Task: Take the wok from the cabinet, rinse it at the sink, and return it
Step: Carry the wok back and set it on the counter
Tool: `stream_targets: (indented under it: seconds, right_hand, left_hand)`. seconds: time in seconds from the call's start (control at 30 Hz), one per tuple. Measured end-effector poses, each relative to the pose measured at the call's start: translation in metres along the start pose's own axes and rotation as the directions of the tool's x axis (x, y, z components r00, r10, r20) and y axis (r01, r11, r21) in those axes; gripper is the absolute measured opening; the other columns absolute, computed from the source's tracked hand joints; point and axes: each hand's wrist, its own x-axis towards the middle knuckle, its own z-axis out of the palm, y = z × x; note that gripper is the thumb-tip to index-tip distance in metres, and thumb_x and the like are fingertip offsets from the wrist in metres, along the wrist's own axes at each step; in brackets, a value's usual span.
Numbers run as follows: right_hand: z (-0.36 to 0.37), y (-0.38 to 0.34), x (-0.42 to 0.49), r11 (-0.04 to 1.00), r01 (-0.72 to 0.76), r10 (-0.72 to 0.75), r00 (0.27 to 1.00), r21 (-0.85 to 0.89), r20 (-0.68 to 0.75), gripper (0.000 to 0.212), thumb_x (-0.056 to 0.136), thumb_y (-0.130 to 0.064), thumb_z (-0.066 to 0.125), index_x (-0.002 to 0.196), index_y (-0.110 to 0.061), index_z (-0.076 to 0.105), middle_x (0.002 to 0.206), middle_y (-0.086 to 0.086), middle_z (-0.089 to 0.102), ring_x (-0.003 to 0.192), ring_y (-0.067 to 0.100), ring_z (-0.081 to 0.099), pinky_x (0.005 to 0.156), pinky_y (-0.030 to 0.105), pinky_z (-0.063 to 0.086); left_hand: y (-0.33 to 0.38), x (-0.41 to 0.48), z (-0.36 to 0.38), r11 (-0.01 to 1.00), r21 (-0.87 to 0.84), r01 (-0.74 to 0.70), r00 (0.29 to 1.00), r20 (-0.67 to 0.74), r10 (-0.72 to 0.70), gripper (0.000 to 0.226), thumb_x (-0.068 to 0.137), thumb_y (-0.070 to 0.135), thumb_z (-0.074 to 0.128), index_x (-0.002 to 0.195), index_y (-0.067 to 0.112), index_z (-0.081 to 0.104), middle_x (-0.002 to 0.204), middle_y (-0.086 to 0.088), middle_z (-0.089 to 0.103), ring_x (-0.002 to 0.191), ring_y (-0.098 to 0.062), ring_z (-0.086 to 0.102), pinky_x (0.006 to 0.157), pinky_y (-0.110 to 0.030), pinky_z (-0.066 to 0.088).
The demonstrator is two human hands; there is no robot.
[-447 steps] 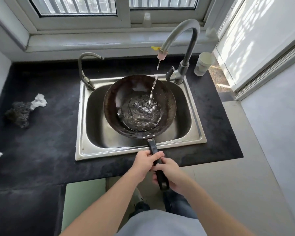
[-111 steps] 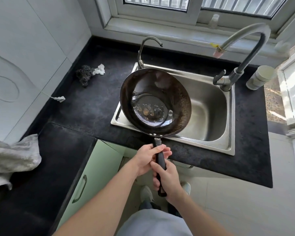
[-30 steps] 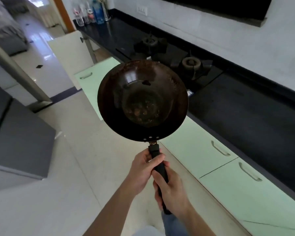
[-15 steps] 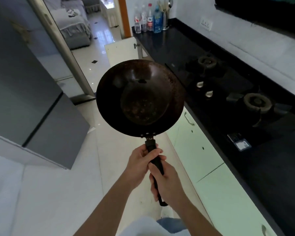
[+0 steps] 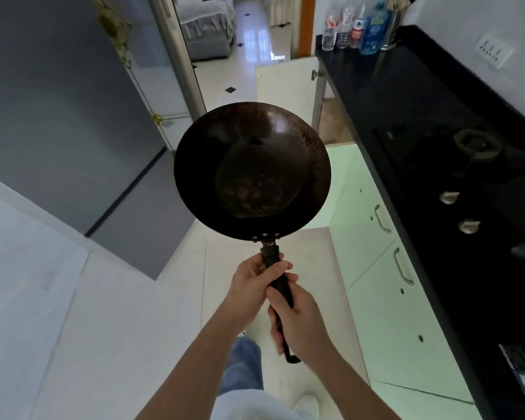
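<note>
We hold the wok [image 5: 252, 171] out over the floor, clear of the counter [image 5: 437, 122] on the right. Both hands are clamped on its black handle: left hand [image 5: 252, 286] nearest the bowl, right hand [image 5: 300, 325] behind it. We judge the return step is in hand. An open cabinet door [image 5: 285, 86] stands far ahead; the next move calls for carrying the wok there. The cabinet interior is hidden, and any remaining water in the dark bowl is hard to make out.
</note>
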Motion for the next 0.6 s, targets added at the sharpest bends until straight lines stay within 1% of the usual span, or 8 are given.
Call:
stream_targets:
  seconds: [0.03,0.07,0.13,0.2,0.3,0.4,0.5,0.6]
  right_hand:
    - [0.004,-0.002,0.013,1.0,-0.001,0.001,1.0,0.006,0.01,0.025,0.104,-0.022,0.051,0.08,-0.018,0.056,0.056,0.002,0.056,0.037,0.013,0.051,0.042,0.018,0.041]
    - [0.009,-0.003,0.028,1.0,0.0,0.0,1.0,-0.003,0.009,0.025,0.104,-0.023,0.051,0.081,-0.019,0.057,0.057,0.001,0.057,0.038,0.011,0.052,0.044,0.017,0.041]
    - [0.022,-0.006,0.061,0.999,0.003,-0.003,1.0,-0.042,-0.001,0.02,0.103,-0.031,0.053,0.084,-0.025,0.057,0.06,-0.004,0.06,0.043,0.005,0.056,0.05,0.015,0.042]
    - [0.037,-0.011,0.095,0.998,-0.001,0.001,1.0,-0.067,-0.003,0.018,0.101,-0.035,0.054,0.085,-0.026,0.057,0.061,-0.005,0.06,0.045,0.005,0.056,0.052,0.015,0.043]
    - [0.061,-0.032,0.147,0.998,-0.006,0.005,1.0,-0.068,-0.011,0.023,0.103,-0.026,0.053,0.081,-0.022,0.057,0.056,0.0,0.056,0.041,0.008,0.053,0.047,0.018,0.042]
    - [0.09,-0.061,0.197,0.999,-0.025,0.024,0.999,-0.028,-0.027,0.027,0.104,-0.018,0.051,0.078,-0.012,0.055,0.052,0.001,0.052,0.035,0.013,0.048,0.04,0.022,0.041]
    - [0.12,-0.088,0.244,0.999,-0.029,0.03,0.999,0.025,-0.037,0.029,0.104,-0.015,0.05,0.076,-0.008,0.053,0.05,0.001,0.051,0.031,0.016,0.046,0.035,0.023,0.04]
    - [0.141,-0.105,0.286,0.998,-0.036,0.038,0.999,0.042,-0.039,0.028,0.104,-0.014,0.049,0.078,-0.006,0.053,0.05,0.0,0.051,0.031,0.016,0.047,0.034,0.022,0.04]
  left_hand:
    - [0.005,0.011,-0.007,1.0,-0.001,-0.002,1.0,-0.009,0.002,0.032,0.092,0.001,0.062,0.12,-0.013,0.055,0.094,-0.016,0.07,0.082,-0.027,0.072,0.079,-0.034,0.061]
    - [0.011,0.022,-0.015,1.0,-0.001,-0.004,1.0,-0.015,0.004,0.033,0.092,0.002,0.063,0.12,-0.013,0.055,0.095,-0.016,0.071,0.082,-0.027,0.072,0.079,-0.035,0.06]
    - [0.025,0.047,-0.032,1.0,-0.002,-0.008,1.0,-0.023,0.008,0.032,0.092,0.003,0.063,0.12,-0.012,0.056,0.095,-0.015,0.071,0.083,-0.027,0.072,0.079,-0.034,0.06]
    - [0.042,0.073,-0.051,1.0,-0.011,-0.001,1.0,-0.017,0.0,0.031,0.093,0.003,0.063,0.12,-0.01,0.057,0.095,-0.014,0.071,0.083,-0.026,0.073,0.079,-0.033,0.06]
    - [0.076,0.116,-0.081,1.0,-0.014,0.01,1.0,0.003,-0.01,0.03,0.093,0.003,0.062,0.12,-0.01,0.057,0.094,-0.012,0.072,0.083,-0.024,0.072,0.08,-0.032,0.06]
    - [0.115,0.158,-0.113,1.0,0.009,0.029,0.999,0.015,-0.029,0.029,0.093,0.004,0.062,0.119,-0.008,0.058,0.092,-0.01,0.073,0.083,-0.023,0.073,0.077,-0.03,0.059]
    - [0.154,0.198,-0.145,0.999,0.035,0.039,0.998,0.038,-0.04,0.029,0.093,0.005,0.063,0.119,-0.006,0.058,0.093,-0.01,0.073,0.083,-0.023,0.073,0.077,-0.028,0.059]
    - [0.182,0.233,-0.17,0.997,0.062,0.039,0.998,0.045,-0.042,0.028,0.093,0.006,0.063,0.118,-0.005,0.059,0.093,-0.01,0.073,0.084,-0.024,0.073,0.077,-0.028,0.059]
